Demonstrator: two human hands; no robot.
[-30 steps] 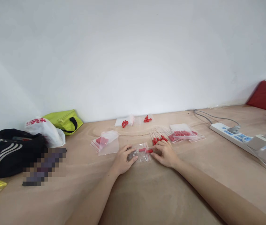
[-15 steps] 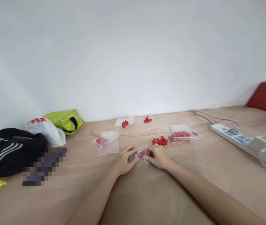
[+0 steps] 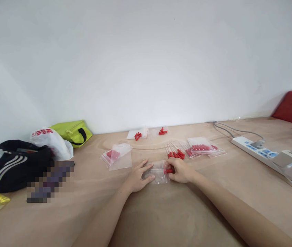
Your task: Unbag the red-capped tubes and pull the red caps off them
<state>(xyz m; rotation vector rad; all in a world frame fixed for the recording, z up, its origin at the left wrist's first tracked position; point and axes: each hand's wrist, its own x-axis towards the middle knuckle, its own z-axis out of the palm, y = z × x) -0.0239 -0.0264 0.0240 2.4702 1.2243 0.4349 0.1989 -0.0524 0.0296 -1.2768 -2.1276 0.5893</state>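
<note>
A clear zip bag lies flat on the table between my hands. My left hand is open, fingers apart, with its fingertips resting on the bag's left part. At the bag's right end, my right hand is closed around a small red-handled tool; its shaft is hard to make out and its exact kind cannot be told. Just beyond this hand lie several loose red-handled tools with thin pale shafts. Filled zip bags with red handles lie to their right. More bags lie beyond my left hand.
Two groups of small red pieces lie on bags near the wall. A white power strip with plugs and cables is at right. At left are a black bag, a white plastic bag and a lime-green bag.
My right hand has shifted slightly right with the red-handled tool, whose red part now shows at the bag's right end instead of over its middle. The clear bag looks flatter.
</note>
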